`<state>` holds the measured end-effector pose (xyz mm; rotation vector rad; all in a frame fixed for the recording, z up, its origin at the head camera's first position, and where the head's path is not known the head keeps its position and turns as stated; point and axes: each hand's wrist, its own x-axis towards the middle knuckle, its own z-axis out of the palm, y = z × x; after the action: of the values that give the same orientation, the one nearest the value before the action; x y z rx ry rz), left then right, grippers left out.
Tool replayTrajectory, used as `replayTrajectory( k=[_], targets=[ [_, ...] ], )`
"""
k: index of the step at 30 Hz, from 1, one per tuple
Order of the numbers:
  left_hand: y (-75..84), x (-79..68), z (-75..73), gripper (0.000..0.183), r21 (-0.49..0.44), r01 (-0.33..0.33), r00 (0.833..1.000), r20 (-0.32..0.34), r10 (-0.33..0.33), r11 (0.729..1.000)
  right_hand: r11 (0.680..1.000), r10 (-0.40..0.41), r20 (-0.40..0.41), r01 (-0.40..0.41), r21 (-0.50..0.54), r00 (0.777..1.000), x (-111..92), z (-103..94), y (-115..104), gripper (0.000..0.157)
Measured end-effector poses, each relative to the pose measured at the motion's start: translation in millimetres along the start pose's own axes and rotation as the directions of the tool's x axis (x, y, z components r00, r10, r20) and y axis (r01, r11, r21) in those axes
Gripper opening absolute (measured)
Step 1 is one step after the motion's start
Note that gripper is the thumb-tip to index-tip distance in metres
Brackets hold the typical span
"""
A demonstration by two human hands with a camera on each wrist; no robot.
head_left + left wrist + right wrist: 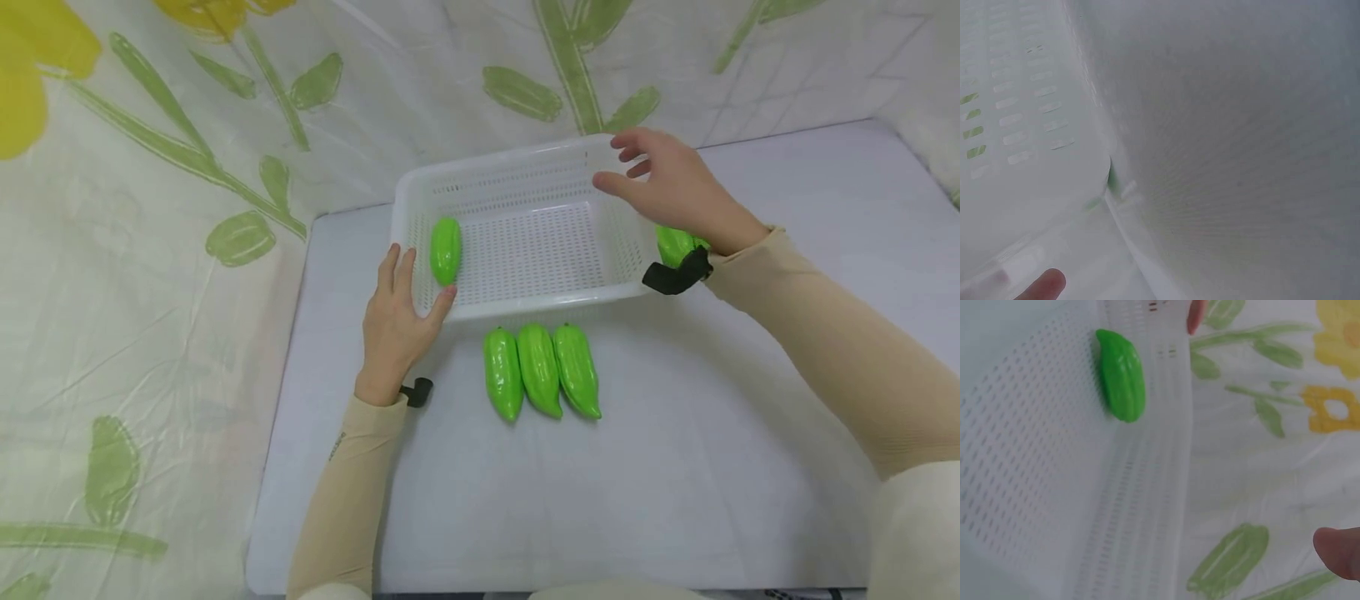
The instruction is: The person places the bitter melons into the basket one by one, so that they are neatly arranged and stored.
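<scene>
A white perforated plastic basket (525, 304) stands toward the table's back. One glossy green pepper (446, 252) lies inside at its left end; the same pepper (1124, 375) shows in the right wrist view. At the basket's near left corner is my left hand (397, 329), fingers spread along the left side and thumb by the front rim. Whether it touches the rim is hard to tell. Above the right end hovers my right hand (671, 179), thumb and fingers apart with nothing between them. Another green pepper (675, 244) is partly hidden beneath the right wrist.
Three green peppers (539, 371) lie side by side on the white table (600, 500), just in front of the basket. A curtain (450, 75) with painted flowers and leaves hangs behind the table and along its left side. Dark straps (677, 271) circle the wrists.
</scene>
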<state>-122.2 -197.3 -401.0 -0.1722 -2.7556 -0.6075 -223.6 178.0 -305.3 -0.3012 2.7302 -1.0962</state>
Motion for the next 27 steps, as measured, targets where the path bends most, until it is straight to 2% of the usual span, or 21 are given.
replayTrajectory(
  k=[6,13,21,27],
  targets=[
    [-0.6,0.1,1.0,0.084,0.005,-0.002,1.0,-0.001,0.002,1.0,0.999,0.043,-0.038,-0.042,0.019,0.998,-16,-10.6,22,0.083],
    [-0.5,0.3,1.4,0.085,0.005,0.003,1.0,0.002,-0.003,1.0,0.991,0.124,-0.042,-0.122,0.047,0.991,-32,-21.6,44,0.082],
    [-0.6,0.7,1.5,0.085,0.006,0.002,1.0,0.002,-0.002,1.0,0.99,0.138,-0.071,-0.136,0.022,0.988,-41,-33.6,65,0.072],
    [-0.7,0.1,1.7,0.084,0.001,-0.002,1.0,-0.007,0.002,1.0,0.986,0.168,-0.089,-0.167,0.017,0.982,-41,-39.7,84,0.072]
  ],
)
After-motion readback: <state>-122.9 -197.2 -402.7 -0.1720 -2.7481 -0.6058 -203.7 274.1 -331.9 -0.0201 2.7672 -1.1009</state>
